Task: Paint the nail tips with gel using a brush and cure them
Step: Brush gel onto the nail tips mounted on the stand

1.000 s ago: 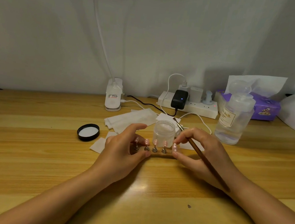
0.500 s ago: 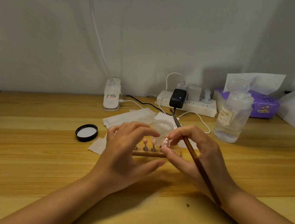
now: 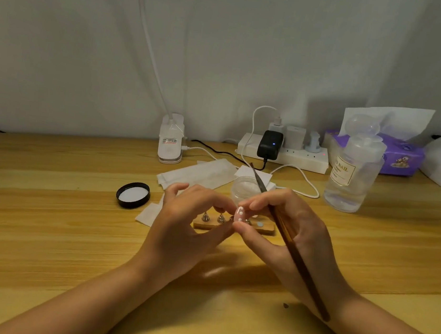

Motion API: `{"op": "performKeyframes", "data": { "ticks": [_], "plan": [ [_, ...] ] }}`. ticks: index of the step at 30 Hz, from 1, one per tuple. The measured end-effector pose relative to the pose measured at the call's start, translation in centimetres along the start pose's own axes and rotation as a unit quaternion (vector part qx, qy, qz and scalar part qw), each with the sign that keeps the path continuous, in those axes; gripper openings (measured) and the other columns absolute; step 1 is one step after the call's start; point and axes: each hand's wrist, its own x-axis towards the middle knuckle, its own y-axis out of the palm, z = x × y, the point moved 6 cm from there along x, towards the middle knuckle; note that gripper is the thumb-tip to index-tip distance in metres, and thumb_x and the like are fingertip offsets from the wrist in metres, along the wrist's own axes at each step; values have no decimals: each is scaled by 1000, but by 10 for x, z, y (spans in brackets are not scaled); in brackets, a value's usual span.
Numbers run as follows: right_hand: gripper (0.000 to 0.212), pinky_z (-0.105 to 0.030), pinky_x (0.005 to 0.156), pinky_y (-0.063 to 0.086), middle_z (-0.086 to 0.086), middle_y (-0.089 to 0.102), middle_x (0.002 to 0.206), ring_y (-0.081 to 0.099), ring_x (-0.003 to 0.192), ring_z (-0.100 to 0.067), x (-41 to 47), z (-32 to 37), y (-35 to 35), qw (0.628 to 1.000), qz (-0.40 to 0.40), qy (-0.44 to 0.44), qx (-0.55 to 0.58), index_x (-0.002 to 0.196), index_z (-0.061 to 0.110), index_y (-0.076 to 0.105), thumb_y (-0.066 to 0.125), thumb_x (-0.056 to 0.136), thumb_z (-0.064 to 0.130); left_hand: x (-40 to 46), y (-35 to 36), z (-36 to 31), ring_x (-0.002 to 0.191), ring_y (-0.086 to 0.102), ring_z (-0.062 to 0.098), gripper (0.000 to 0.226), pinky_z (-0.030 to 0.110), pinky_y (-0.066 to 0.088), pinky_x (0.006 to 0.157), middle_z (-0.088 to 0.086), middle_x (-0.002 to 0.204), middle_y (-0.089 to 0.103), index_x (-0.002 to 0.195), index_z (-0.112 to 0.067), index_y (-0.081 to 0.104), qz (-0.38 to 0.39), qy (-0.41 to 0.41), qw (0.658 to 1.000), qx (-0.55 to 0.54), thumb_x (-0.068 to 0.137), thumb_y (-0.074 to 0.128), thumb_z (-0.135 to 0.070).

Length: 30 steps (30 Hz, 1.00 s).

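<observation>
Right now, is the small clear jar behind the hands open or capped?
Open. The clear jar has no lid on it; a black lid lies apart on the table, inside up.

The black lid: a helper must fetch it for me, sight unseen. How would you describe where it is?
Start at the white lamp base by the wall, then come toward the person across the wooden table. The black lid lies left of the left hand, the only round black thing, its white lining facing up.
</observation>
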Motion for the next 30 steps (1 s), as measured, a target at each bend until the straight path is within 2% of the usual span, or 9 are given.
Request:
{"op": "performKeyframes", "data": {
  "ticks": [4, 9, 13, 17, 19, 21, 24, 27, 30],
  "plan": [
    [36, -5, 76, 44, 21, 59, 92, 60, 88, 9, 0, -2, 0, 1000, 7, 13, -3, 96, 34, 48, 74, 72, 29, -1, 0, 3, 77, 54, 1, 21, 45, 43, 76, -13, 83, 62, 83, -12, 68, -8, -10, 1000, -9, 75, 60, -29],
    [26, -10, 68, 47, 7, 64, 77, 61, 74, -1, 4, -10, -23, 993, -63, 90, 38, 85, 31, 54, 52, 78, 56, -2, -5, 12, 80, 58, -3, 11, 53, 43, 82, -17, 92, 65, 87, -29, 63, -33, -69, 996, -54, 77, 60, -33],
    [33, -8, 51, 41, 5, 56, 55, 52, 48, -3, 12, -14, -41, 986, -107, 120, 48, 76, 24, 54, 38, 79, 53, -1, -7, 12, 87, 59, -4, 12, 55, 42, 83, -27, 83, 64, 87, -33, 62, -29, -89, 993, -76, 76, 60, -37],
    [33, -7, 46, 35, 10, 51, 49, 47, 46, 0, 23, -21, -46, 985, -107, 134, 14, 77, 26, 55, 32, 84, 50, 0, -7, 14, 86, 61, 0, 15, 56, 44, 81, -19, 86, 65, 88, -29, 65, -30, -104, 989, -98, 76, 63, -37],
    [37, -6, 45, 34, 13, 49, 48, 47, 47, 4, 29, -26, -43, 984, -86, 156, 11, 83, 29, 55, 27, 83, 53, 1, -8, 15, 84, 61, 3, 16, 51, 47, 80, -13, 86, 67, 90, -25, 66, -35, -108, 987, -110, 76, 69, -30],
    [38, -6, 46, 35, 11, 47, 51, 46, 48, 4, 36, -32, -37, 981, -53, 182, 41, 87, 31, 54, 25, 82, 56, 2, -8, 15, 84, 61, 2, 15, 35, 50, 79, -10, 86, 66, 92, -23, 66, -41, -102, 987, -119, 77, 68, -23],
    [30, -6, 50, 40, 8, 53, 61, 52, 56, 5, 52, -43, -31, 979, 2, 205, 12, 82, 26, 54, 36, 88, 49, 4, -8, 15, 85, 60, 2, 16, 16, 48, 74, -7, 87, 65, 93, -20, 66, -46, -97, 986, -130, 77, 64, -19],
    [28, -6, 54, 44, 8, 59, 52, 56, 53, 4, 67, -50, -27, 977, 46, 204, -39, 71, 20, 56, 50, 89, 40, 3, -8, 17, 84, 61, 5, 16, 13, 48, 74, -6, 88, 65, 93, -19, 65, -43, -101, 984, -143, 77, 61, -17],
    [33, -18, 60, 49, 8, 57, 48, 56, 49, 1, 75, -56, -21, 975, 62, 201, -77, 61, 18, 57, 57, 85, 40, 3, -7, 17, 84, 61, 5, 17, 11, 47, 74, -9, 87, 65, 94, -23, 63, -39, -105, 983, -144, 78, 59, -18]
  ]
}}
